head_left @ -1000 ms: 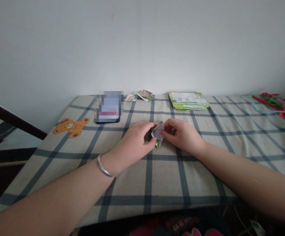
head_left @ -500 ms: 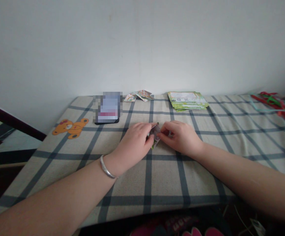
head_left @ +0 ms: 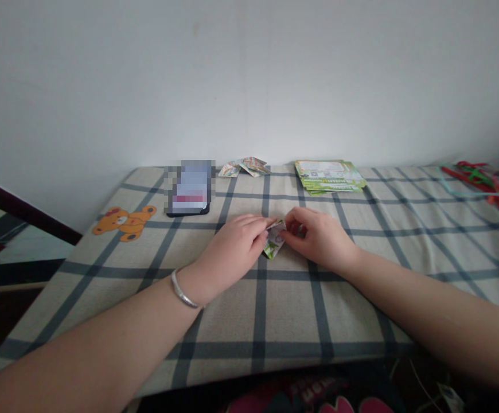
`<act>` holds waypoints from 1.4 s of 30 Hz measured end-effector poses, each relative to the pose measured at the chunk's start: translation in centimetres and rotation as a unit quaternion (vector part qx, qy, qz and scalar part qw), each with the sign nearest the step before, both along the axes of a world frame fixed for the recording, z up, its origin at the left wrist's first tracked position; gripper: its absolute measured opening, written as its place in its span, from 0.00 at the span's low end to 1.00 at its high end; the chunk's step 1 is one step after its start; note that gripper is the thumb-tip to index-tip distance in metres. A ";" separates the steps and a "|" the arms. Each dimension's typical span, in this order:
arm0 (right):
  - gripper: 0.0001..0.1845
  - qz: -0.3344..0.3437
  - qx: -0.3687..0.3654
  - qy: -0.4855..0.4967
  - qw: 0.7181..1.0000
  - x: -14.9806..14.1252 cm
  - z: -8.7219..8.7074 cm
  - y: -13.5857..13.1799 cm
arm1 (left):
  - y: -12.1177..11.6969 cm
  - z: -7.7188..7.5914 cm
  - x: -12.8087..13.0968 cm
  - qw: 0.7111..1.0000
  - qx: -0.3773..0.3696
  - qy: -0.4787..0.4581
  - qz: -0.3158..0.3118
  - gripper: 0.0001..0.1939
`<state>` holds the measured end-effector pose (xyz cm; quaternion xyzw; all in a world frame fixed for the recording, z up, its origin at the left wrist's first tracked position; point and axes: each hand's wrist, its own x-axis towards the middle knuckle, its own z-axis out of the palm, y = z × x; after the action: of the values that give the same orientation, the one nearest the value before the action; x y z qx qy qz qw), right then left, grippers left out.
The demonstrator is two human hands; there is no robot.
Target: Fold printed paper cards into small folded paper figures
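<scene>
Between my two hands lies a small folded piece of printed paper (head_left: 274,242), whitish with green patches, low over the checked tablecloth. My left hand (head_left: 244,236) is closed on its left edge, fingers together and reaching over the top. A silver bangle (head_left: 183,290) circles the left wrist. My right hand (head_left: 314,234) pinches the paper's right edge between thumb and curled fingers. Parts of the paper are hidden behind the fingers.
Along the wall lie a phone (head_left: 190,186) with a blurred screen, folded paper pieces (head_left: 246,166) and a stack of green printed sheets (head_left: 329,176). A bear cutout (head_left: 124,222) is at left. Coloured ribbons (head_left: 486,180) lie far right on the checked tablecloth (head_left: 292,315).
The paper has turned so more of its white and green face shows. My left thumb has drawn in against the fingers, and my right hand has shifted slightly right.
</scene>
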<state>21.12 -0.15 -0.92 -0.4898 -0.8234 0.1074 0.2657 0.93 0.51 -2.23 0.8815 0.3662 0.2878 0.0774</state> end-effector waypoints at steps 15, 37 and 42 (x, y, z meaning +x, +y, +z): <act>0.07 0.161 0.071 -0.085 0.981 1.6 0.5 0.5 | 1.1 1.2 -1.8 0.992 -0.004 0.061 -0.110 0.16; 0.12 0.204 0.097 -0.212 0.951 2.0 1.4 0.5 | 0.6 1.4 -2.2 0.979 0.075 0.166 -0.091 0.13; 0.12 0.199 0.112 -0.232 0.946 2.2 1.4 0.5 | 0.1 1.6 -1.9 0.974 0.096 0.188 -0.080 0.12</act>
<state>23.35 0.37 0.50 -0.2940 -0.9498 -0.0511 0.0938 -1.01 0.59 -0.59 0.9497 0.2728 0.1436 -0.0550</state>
